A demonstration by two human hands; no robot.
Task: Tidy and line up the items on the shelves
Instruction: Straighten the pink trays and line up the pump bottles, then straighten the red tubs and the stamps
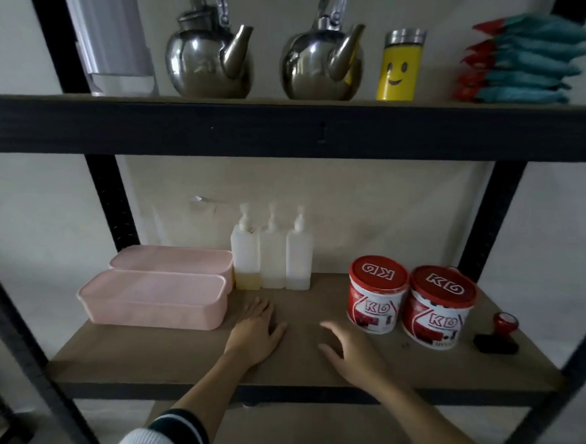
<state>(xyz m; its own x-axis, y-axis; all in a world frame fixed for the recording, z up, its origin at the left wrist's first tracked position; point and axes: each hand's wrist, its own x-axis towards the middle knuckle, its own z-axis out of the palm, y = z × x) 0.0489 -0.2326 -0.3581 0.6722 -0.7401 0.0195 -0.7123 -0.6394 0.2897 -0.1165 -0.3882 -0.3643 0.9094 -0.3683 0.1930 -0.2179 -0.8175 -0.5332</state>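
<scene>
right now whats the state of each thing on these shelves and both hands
left hand: open, flat on lower shelf
right hand: open, fingers loosely curved, holding nothing
two kettles: upright, lids on
yellow jar: upright, capped
blue packets: stacked
three pump bottles: upright, side by side; the left one holds a little yellow liquid
two pink boxes: one behind the other
two red-lidded tubs: lids on, side by side
stamp: upright on its black base

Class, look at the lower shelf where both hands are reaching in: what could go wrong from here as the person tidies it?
1. The right hand is near the two red-lidded tubs; a careless sweep might push them into the red stamp by the shelf's right edge.
2. The left hand is close to three tall pump bottles standing tightly together; nudging one could topple the row.
</scene>
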